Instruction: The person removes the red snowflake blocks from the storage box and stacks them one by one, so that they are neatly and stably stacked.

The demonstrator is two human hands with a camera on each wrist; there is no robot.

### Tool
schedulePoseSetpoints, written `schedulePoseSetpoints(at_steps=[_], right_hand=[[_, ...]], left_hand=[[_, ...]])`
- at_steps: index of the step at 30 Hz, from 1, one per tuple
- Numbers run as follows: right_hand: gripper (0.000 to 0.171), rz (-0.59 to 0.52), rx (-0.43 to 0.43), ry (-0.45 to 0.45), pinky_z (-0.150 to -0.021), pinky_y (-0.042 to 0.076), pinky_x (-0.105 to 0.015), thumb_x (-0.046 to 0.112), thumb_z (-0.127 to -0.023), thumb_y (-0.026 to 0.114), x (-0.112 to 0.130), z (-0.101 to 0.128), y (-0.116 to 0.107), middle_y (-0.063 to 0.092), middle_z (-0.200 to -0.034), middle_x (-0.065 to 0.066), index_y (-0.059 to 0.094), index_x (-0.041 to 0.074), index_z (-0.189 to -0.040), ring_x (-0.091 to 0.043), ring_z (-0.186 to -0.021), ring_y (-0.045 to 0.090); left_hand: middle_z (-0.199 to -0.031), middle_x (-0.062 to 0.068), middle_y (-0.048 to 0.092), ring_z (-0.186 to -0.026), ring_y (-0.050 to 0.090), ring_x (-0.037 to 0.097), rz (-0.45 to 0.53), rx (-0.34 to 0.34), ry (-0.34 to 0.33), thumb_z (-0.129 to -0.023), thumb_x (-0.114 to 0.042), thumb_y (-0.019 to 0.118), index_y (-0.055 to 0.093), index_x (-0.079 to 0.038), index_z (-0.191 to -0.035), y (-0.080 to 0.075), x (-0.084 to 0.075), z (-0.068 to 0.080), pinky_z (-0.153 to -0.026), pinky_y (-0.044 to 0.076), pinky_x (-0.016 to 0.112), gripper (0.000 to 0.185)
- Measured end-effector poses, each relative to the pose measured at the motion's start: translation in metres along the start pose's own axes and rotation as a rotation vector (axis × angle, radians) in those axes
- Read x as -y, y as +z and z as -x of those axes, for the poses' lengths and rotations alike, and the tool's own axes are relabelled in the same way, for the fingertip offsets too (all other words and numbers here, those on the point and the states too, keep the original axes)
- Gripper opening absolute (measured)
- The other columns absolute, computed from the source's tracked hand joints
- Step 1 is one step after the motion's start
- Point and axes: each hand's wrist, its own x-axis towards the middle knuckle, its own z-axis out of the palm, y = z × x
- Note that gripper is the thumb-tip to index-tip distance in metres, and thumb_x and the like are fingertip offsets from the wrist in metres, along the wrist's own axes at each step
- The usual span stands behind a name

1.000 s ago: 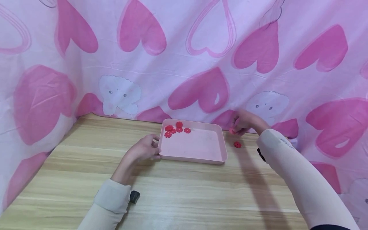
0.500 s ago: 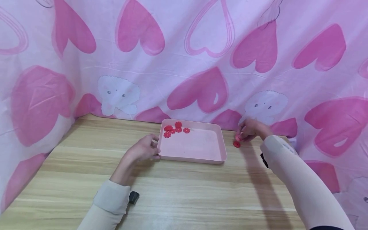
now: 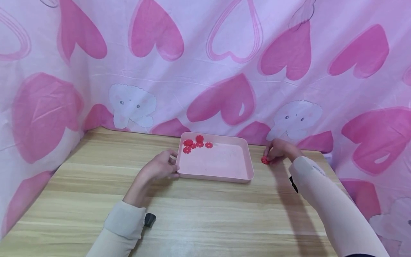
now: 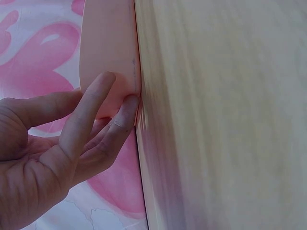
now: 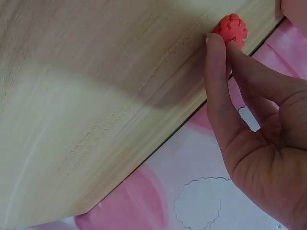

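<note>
Red flower pieces [image 3: 265, 160] sit pinched in my right hand [image 3: 278, 151] on the table [image 3: 205, 210] right of the tray [image 3: 248, 171], gripped by my left hand [image 3: 158, 167]; next, probably a lift across

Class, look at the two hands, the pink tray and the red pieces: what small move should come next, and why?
Probably lift the red piece and carry it left over the tray. The right hand pinches that piece on the table, just right of the tray; the left hand grips the tray's left rim, and five like pieces already lie in its far corner.
</note>
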Motion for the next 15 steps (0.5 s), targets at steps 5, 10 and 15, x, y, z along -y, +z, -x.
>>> schedulePoseSetpoints(at_steps=[5,10,15], right_hand=[[0.018,-0.018,-0.013,0.006,-0.081,0.07,-0.038,-0.004,-0.095,0.07,-0.0019,-0.0012,0.0011,0.076,-0.087,-0.007,0.062,-0.009,-0.111,-0.013,-0.075,0.074],[0.019,-0.028,-0.009,0.001,-0.083,0.07,-0.039,-0.002,-0.096,0.072,-0.0036,-0.0003,0.0001,0.078,-0.088,-0.008,0.062,-0.009,-0.11,-0.015,-0.077,0.075],[0.021,-0.015,-0.017,0.0,-0.086,0.07,-0.041,0.002,-0.098,0.072,-0.0024,0.0015,-0.001,0.08,-0.092,-0.008,0.064,-0.009,-0.114,-0.017,-0.082,0.076]], left_hand=[[-0.129,0.028,0.06,-0.102,0.071,0.03,0.005,0.0,0.004,-0.103,0.004,0.063,0.045,0.007,-0.148,-0.0007,0.0004,-0.0005,-0.086,0.069,0.037,0.049],[-0.127,0.027,0.061,-0.1,0.072,0.029,0.014,0.005,0.007,-0.103,0.005,0.063,0.046,0.008,-0.148,0.0002,0.0025,-0.002,-0.087,0.069,0.037,0.048],[-0.128,0.027,0.061,-0.1,0.072,0.029,0.009,0.003,0.003,-0.102,0.005,0.063,0.046,0.008,-0.148,0.0004,0.0036,-0.0026,-0.087,0.069,0.038,0.049]])
